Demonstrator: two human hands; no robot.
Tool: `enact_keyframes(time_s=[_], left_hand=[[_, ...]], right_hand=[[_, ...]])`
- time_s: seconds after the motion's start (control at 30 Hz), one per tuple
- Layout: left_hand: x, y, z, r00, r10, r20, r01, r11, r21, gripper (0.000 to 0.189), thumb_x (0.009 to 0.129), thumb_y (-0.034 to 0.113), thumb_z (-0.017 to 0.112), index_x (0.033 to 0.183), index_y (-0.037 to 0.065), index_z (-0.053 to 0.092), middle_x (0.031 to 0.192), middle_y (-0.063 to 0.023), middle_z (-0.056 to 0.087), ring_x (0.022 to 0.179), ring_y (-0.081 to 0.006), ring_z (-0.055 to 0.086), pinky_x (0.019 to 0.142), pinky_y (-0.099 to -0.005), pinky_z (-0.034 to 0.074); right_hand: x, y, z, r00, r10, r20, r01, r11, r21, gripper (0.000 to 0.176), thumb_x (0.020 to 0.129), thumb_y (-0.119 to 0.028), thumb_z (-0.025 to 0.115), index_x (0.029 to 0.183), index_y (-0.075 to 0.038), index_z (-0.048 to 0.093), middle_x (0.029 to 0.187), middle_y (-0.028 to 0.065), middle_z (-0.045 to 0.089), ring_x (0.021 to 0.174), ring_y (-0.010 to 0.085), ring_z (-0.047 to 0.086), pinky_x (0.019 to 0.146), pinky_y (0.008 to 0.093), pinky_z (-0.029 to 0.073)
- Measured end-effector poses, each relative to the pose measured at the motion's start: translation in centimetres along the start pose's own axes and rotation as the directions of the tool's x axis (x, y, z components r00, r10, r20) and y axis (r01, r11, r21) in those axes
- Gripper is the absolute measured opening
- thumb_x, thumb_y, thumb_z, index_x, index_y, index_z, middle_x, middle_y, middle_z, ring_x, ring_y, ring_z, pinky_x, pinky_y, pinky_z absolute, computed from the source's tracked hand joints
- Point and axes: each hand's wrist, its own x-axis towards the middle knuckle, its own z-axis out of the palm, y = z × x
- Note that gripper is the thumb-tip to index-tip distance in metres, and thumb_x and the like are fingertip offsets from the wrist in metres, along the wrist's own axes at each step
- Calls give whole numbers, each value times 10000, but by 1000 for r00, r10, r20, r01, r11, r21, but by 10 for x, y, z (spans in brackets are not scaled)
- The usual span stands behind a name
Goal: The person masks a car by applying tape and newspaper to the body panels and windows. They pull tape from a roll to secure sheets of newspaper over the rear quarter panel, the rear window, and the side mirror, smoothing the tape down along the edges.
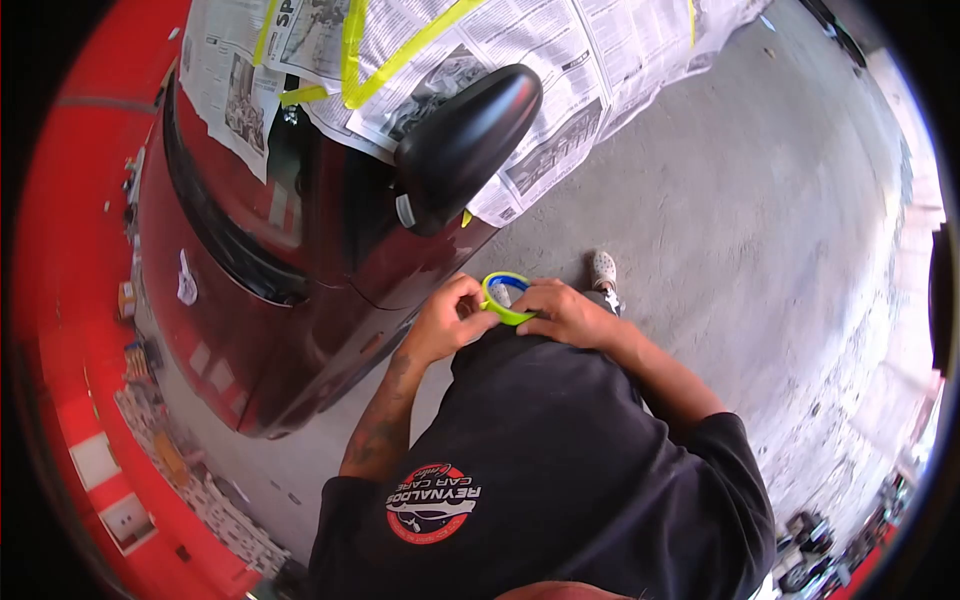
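A roll of yellow-green masking tape (514,318) with a blue inner core is held at waist height between both hands. My left hand (453,318) pinches the roll's left edge with thumb and fingertips, where a short bit of tape seems to stand off. My right hand (565,310) grips the roll from the right, fingers over its rim and thumb below. Just ahead is a dark red car (330,235) with a black side mirror (470,145). Newspaper sheets (560,60) cover its windows and front, fixed with strips of yellow-green tape (415,52).
Grey concrete floor (740,200) stretches away to the right. A crumpled white scrap (187,280) lies on the car's rear. Assorted items (200,480) line the red wall (75,300) at left, and dark clutter (805,550) sits at the lower right.
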Motion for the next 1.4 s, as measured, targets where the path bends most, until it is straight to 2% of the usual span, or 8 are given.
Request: enact_keyframes(time_s=[0.13,0.27,0.37,0.43,0.63,0.8,1.03,1.4], left_hand=[[-29,-17,-47,974,-210,80,223,943,-248,109,893,11,672,853,27,571,863,-41,641,793,-122,647,749,-273,518],[-26,-15,-64,966,-219,135,245,945,-218,137,909,30,676,837,23,560,782,-60,662,694,-104,667,658,-245,525],[-17,-13,-67,977,-181,111,202,954,-221,147,913,18,675,831,18,552,758,-69,665,688,-107,667,642,-240,526],[-9,5,-62,987,-152,57,162,949,-269,142,916,10,670,835,12,554,756,-76,669,688,-115,669,647,-244,530],[42,-2,-36,986,-152,70,164,960,-226,137,913,3,686,854,-2,562,851,-113,700,770,-154,711,724,-258,563],[73,-35,-6,946,-297,129,311,945,-105,135,920,50,691,884,-12,577,907,-142,700,792,-207,728,737,-298,596],[60,-47,5,881,-447,158,439,895,79,274,952,68,648,1196,-50,613,1180,-143,679,960,-205,712,759,-275,577],[-16,-88,-66,678,-705,209,646,706,290,239,966,37,614,1190,-44,614,1137,-136,697,992,-185,687,891,-291,535]], right_hand=[[11,-15,50,974,-1,-228,-65,958,-279,429,886,-282,717,1271,-106,647,952,122,709,958,293,656,1074,430,404],[12,-19,72,817,256,-516,-463,825,-325,318,880,-309,702,1158,-156,686,726,33,702,668,233,678,807,377,479],[14,-11,88,608,339,-718,-507,862,-22,253,902,-233,677,1127,-118,678,742,83,688,624,202,641,720,354,475],[-2,57,90,168,673,-721,-119,739,663,147,961,-90,598,1099,-82,647,789,-25,586,669,82,514,586,260,426],[-3,36,103,610,596,-522,-106,715,691,583,804,-411,798,1224,-83,563,983,-9,446,884,108,461,823,254,389],[30,45,95,482,791,-376,118,367,923,440,892,-312,735,1212,-32,622,997,32,591,1022,145,547,928,311,422],[39,158,120,342,859,-381,382,244,891,218,935,-279,698,1028,-83,685,804,-58,554,702,41,447,641,214,345],[90,292,166,435,873,-219,616,-111,780,259,894,-261,753,1045,-135,584,861,-39,547,712,86,500,627,268,443]])
